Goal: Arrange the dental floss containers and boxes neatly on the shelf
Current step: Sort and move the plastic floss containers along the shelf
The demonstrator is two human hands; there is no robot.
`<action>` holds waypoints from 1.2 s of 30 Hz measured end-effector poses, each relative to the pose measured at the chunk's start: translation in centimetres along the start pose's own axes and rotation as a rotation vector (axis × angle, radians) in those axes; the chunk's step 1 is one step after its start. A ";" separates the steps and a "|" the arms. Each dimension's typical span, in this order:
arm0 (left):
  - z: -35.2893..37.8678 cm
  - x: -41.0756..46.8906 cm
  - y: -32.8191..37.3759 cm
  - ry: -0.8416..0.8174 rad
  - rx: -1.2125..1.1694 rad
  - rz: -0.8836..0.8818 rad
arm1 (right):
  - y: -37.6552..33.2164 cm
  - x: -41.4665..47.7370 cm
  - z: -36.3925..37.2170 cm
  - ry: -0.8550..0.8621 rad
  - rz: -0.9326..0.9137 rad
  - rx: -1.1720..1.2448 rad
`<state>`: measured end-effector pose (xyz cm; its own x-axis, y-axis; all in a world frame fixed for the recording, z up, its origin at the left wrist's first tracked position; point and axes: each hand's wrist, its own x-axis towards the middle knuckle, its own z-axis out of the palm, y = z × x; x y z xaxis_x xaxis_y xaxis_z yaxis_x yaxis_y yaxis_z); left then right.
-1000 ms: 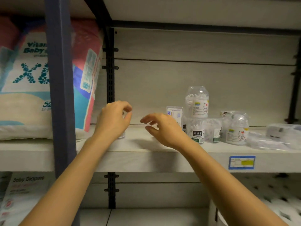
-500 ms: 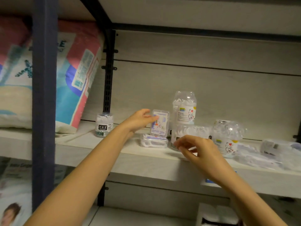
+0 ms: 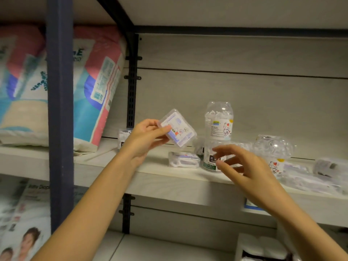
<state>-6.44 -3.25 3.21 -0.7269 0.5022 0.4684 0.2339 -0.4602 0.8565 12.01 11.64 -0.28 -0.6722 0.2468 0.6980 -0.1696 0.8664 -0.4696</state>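
Partly hidden behind the left hand, a small jar shows only its edge; packs at the right end of the shelf blur together. Two flat floss boxes: a lying box on the shelf, and a held box tilted above it, pinched in the left grip. The right hand, fingers spread, holds nothing in front of two stacked jars

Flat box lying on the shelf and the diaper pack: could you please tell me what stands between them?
In the head view, a small round container, partly behind the left hand.
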 end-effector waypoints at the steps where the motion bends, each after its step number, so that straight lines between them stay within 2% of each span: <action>1: 0.0 -1.3 0.0 0.002 -0.076 0.000 | -0.5 0.1 0.2 0.012 0.001 0.049; 6: 1.7 -7.3 -1.1 0.020 -0.310 0.026 | -2.8 0.5 2.4 -0.064 0.072 0.436; 8: 2.4 -8.8 -1.5 0.008 -0.353 0.060 | -3.0 0.6 2.8 -0.050 0.081 0.518; 11: 2.5 -9.6 -1.9 -0.020 -0.274 0.080 | -2.7 0.3 2.3 -0.033 0.049 0.447; 16: 3.3 -9.0 -2.2 -0.115 0.077 0.178 | -1.2 -2.2 -0.8 0.004 0.053 0.294; 18: 5.0 -8.8 -2.8 -0.130 0.127 0.186 | -0.5 -3.3 -2.6 0.021 0.067 0.237; 25: 14.1 -9.1 -4.6 -0.209 0.218 0.215 | 3.1 -6.2 -11.4 0.028 0.129 0.125; 36: 33.4 -9.3 -6.3 -0.212 0.474 0.348 | 12.1 -9.7 -28.7 0.031 0.130 0.021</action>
<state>20.41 19.45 0.72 -0.4242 0.5378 0.7285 0.7303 -0.2726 0.6264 37.16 32.21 2.84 -0.6672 0.3696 0.6467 -0.0980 0.8171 -0.5680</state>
